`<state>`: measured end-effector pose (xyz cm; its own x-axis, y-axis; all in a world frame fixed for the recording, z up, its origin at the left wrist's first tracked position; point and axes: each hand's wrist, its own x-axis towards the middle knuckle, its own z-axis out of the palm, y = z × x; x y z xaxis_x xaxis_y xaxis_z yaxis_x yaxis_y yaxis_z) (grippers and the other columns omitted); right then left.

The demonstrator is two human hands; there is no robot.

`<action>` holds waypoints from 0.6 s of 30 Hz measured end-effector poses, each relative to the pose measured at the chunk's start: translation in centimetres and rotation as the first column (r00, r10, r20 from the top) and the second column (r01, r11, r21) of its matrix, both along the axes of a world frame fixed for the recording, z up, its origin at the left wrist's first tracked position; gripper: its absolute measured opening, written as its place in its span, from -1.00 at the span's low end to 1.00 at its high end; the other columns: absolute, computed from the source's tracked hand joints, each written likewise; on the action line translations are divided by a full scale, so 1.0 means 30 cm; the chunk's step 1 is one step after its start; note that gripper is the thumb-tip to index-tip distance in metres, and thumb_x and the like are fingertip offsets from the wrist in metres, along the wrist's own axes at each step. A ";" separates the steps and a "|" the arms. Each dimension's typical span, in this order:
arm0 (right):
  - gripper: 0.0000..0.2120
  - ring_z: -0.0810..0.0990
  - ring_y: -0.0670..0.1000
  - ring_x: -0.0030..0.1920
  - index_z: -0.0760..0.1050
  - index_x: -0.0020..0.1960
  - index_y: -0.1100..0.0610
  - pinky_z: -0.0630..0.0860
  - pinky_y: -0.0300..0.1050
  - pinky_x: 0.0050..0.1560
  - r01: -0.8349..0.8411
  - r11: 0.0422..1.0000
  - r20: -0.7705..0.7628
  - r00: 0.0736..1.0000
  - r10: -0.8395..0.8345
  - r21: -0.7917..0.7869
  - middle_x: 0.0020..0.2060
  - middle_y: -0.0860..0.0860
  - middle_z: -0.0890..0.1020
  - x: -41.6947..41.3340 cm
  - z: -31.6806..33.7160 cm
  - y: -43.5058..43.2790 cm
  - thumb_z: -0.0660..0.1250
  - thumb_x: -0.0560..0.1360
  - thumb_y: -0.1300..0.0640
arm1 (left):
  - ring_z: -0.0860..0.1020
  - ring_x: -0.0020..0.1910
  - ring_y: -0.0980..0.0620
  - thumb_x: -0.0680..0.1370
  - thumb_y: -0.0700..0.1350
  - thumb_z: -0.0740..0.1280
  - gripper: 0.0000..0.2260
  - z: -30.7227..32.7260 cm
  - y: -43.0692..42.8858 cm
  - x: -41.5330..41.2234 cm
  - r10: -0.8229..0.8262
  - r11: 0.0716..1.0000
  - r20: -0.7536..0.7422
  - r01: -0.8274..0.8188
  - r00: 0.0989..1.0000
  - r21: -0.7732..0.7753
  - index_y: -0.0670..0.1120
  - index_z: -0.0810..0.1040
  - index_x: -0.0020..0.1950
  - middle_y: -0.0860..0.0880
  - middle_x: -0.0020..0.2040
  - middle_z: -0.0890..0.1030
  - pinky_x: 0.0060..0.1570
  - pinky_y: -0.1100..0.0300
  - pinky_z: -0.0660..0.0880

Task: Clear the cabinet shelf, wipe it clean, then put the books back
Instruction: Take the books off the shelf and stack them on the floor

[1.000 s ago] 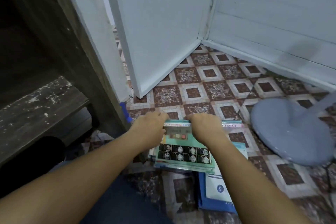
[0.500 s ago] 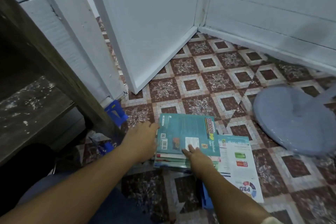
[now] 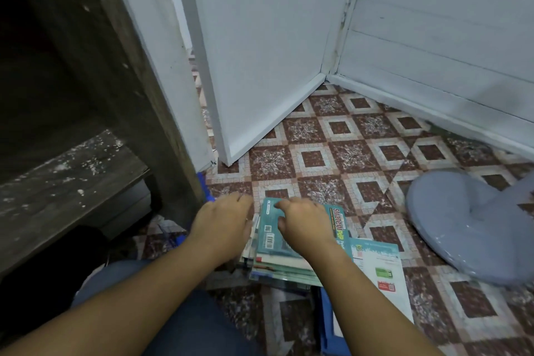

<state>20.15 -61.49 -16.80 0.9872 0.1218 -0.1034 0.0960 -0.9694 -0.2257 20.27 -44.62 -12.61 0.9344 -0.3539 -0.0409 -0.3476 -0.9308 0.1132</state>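
step: squaring book stack (image 3: 270,230) on floor (image 3: 315,159) | left hand (image 3: 222,222) relaxed at its side | right hand (image 3: 303,225) bent-fingered on top, hold unclear | next: wipe speckled shelf (image 3: 66,182)

shelf (image 3: 66,182): rough speckled wood | books (image 3: 277,240): glossy paper covers | floor (image 3: 332,153): patterned tile

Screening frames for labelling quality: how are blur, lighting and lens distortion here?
Head view: motion smears the grey fan base and the cabinet frame; the teal book shows a readable big title, unreadable small print. Head view: the cabinet interior is near black, the dusty shelf dim, the tiled floor evenly lit, no glare. Head view: the wide lens bows the white door at its edges.
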 end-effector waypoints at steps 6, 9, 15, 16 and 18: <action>-0.76 0.55 0.09 0.11 0.52 0.19 0.02 0.38 -0.03 0.11 -0.135 0.991 0.171 0.976 0.134 -0.006 0.08 0.00 0.60 -0.055 0.259 0.156 0.19 0.58 0.05 | 0.46 0.18 0.05 0.58 0.08 0.25 -0.66 0.142 0.201 -0.101 0.136 0.986 0.061 -0.130 0.989 -0.102 0.09 0.39 0.35 0.08 0.19 0.48 0.13 0.11 0.44; -0.74 0.58 0.11 0.05 0.52 0.20 0.01 0.41 -0.05 0.04 -0.258 0.966 0.266 0.929 0.257 -0.030 0.04 0.01 0.61 -0.098 0.360 0.279 0.17 0.57 0.02 | 0.47 0.17 0.04 0.57 0.08 0.27 -0.65 0.224 0.363 -0.174 0.239 0.966 0.099 -0.226 0.966 -0.125 0.07 0.42 0.34 0.06 0.19 0.49 0.11 0.12 0.45; -0.73 0.56 0.07 0.08 0.51 0.20 -0.05 0.40 -0.08 0.02 -0.476 0.878 0.341 0.819 0.462 -0.048 0.06 -0.02 0.59 -0.143 0.496 0.570 0.22 0.54 -0.06 | 0.48 0.18 0.03 0.54 0.09 0.30 -0.64 0.349 0.647 -0.319 0.459 0.884 0.180 -0.428 0.870 -0.188 0.08 0.43 0.32 0.07 0.19 0.50 0.17 0.07 0.46; -0.74 0.56 0.07 0.07 0.51 0.18 -0.04 0.38 -0.08 0.01 -0.506 0.860 0.344 0.798 0.495 -0.064 0.05 -0.02 0.59 -0.147 0.519 0.640 0.22 0.54 -0.05 | 0.49 0.19 0.02 0.53 0.09 0.31 -0.64 0.366 0.705 -0.350 0.499 0.863 0.194 -0.466 0.844 -0.194 0.07 0.43 0.32 0.07 0.20 0.51 0.18 0.07 0.46; -0.76 0.56 0.07 0.09 0.51 0.17 -0.03 0.37 -0.07 0.04 -0.560 0.825 0.346 0.762 0.548 -0.074 0.06 -0.01 0.60 -0.154 0.561 0.765 0.23 0.54 -0.04 | 0.50 0.19 0.00 0.51 0.09 0.33 -0.63 0.385 0.804 -0.405 0.569 0.820 0.217 -0.529 0.793 -0.218 0.07 0.45 0.30 0.06 0.19 0.51 0.17 0.06 0.46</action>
